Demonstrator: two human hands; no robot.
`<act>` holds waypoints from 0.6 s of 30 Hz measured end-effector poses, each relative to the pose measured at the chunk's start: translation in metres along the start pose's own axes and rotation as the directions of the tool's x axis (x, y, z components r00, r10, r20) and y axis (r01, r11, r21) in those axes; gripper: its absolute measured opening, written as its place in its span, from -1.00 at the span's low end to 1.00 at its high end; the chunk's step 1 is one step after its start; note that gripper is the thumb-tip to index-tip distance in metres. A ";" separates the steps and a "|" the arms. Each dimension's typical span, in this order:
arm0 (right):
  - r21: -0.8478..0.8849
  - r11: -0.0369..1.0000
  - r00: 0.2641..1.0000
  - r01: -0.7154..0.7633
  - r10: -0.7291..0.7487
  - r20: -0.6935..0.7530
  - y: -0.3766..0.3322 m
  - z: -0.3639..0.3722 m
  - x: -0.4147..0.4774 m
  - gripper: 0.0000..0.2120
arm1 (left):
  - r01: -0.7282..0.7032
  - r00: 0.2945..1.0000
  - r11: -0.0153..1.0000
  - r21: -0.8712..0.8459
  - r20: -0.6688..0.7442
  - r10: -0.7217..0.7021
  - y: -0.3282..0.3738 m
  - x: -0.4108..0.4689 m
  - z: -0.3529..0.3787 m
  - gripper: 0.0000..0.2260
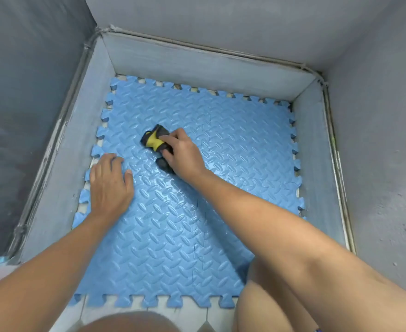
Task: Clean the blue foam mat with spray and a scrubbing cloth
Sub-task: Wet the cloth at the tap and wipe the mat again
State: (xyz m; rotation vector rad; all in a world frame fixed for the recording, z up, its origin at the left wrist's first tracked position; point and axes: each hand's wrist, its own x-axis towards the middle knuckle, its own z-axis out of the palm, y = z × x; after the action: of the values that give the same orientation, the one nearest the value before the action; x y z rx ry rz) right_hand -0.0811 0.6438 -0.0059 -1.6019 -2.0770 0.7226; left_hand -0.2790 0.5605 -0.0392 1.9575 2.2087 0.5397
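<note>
The blue foam mat [221,144], made of interlocking tiles with a raised tread pattern, covers the floor of a walled corner. Its surface shines wet around the middle. My right hand [182,152] grips a crumpled yellow and dark grey scrubbing cloth [154,140] and presses it on the mat a little left of centre. My left hand [109,183] lies flat, palm down, on the mat near its left edge, fingers spread and holding nothing. No spray bottle is in view.
Low grey walls [197,65] enclose the mat at the left, back and right, with pipes along their tops. My knees [269,305] are at the bottom, the right one over the mat's near right corner. White floor tiles [154,312] show below the mat's front edge.
</note>
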 end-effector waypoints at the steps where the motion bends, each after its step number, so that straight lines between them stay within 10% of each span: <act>1: -0.007 0.999 0.998 0.051 -0.051 0.033 -0.017 0.014 0.011 -0.67 | -0.006 1.000 1.000 0.001 0.009 0.006 0.002 0.004 0.003 -0.62; 6: -0.036 0.998 0.998 0.042 -0.040 0.051 -0.024 0.021 0.058 -0.62 | -0.032 0.996 0.999 0.019 0.083 0.031 0.006 0.004 0.008 -0.53; 18: -0.176 0.838 0.839 -0.516 0.453 -0.300 0.198 -0.162 -0.049 -0.64 | -0.034 0.998 0.999 0.038 0.059 0.032 0.007 0.004 0.007 -0.50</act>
State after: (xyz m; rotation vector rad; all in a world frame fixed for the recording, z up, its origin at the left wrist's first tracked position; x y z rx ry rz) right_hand 0.1784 0.6600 -0.0049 -2.2842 -1.6343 0.3866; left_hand -0.2710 0.5664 -0.0423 2.0054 2.1711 0.4410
